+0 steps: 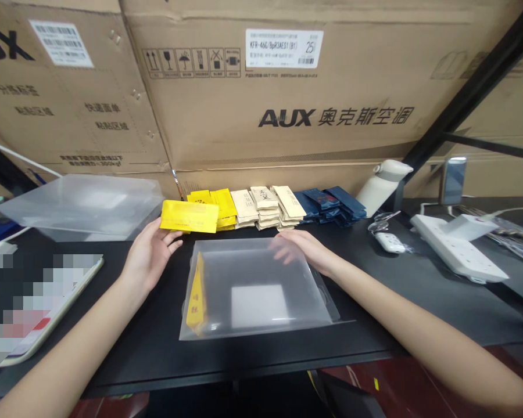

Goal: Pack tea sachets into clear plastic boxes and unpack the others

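My left hand [147, 254] grips a yellow packet [189, 216] by its left end, above the table near the row of packets. My right hand [307, 248] holds the far right edge of a frosted plastic bag [261, 261]; its fingers show blurred through the film. Inside or under the film, at the left, a yellow packet with dark lettering [196, 302] is visible, and a white rectangle [258, 306] lies near the middle. Behind the bag stand more yellow packets [224, 206], cream packets [287, 206] and dark blue packets [331, 204].
More frosted plastic bags [91, 200] lie at the left, above a tablet-like device [65, 307]. A white bottle [381, 188], earphone case [390, 242], power strip [459, 247] and phone [453, 181] stand or lie at the right. Large cardboard boxes [226, 122] close off the back.
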The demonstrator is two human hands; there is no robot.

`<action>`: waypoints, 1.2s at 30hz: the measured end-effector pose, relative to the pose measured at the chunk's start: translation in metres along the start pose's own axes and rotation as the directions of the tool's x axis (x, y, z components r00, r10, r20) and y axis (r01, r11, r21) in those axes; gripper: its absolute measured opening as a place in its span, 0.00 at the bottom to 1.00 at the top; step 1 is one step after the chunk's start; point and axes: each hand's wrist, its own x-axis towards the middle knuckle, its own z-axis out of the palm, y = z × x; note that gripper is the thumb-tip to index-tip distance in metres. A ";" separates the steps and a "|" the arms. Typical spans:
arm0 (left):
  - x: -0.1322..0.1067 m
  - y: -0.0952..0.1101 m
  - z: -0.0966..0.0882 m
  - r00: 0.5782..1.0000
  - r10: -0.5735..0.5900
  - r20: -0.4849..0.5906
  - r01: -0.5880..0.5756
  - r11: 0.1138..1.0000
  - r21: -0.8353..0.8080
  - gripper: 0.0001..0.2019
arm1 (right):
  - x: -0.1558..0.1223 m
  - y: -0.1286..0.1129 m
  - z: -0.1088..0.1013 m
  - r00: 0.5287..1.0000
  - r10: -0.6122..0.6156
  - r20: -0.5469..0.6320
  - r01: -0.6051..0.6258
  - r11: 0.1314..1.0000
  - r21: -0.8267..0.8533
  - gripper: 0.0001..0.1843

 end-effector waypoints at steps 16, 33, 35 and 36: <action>-0.008 0.006 0.009 0.979 -0.201 0.017 0.201 0.979 -0.018 0.20 | 0.001 0.003 -0.001 1.000 -0.009 0.015 0.009 1.000 0.007 0.14; 0.002 -0.015 -0.004 0.990 0.128 0.065 -0.143 0.867 0.477 0.05 | 0.002 0.005 -0.003 0.999 -0.036 0.030 0.036 0.999 0.020 0.13; 0.005 -0.019 -0.010 0.924 0.301 0.236 -0.382 0.680 0.626 0.07 | 0.002 0.006 -0.003 0.999 -0.036 0.030 0.035 0.999 0.030 0.13; 0.007 -0.020 -0.014 0.871 0.343 0.352 -0.490 0.548 0.678 0.08 | 0.001 0.006 -0.003 0.999 -0.034 0.028 0.033 0.999 0.032 0.12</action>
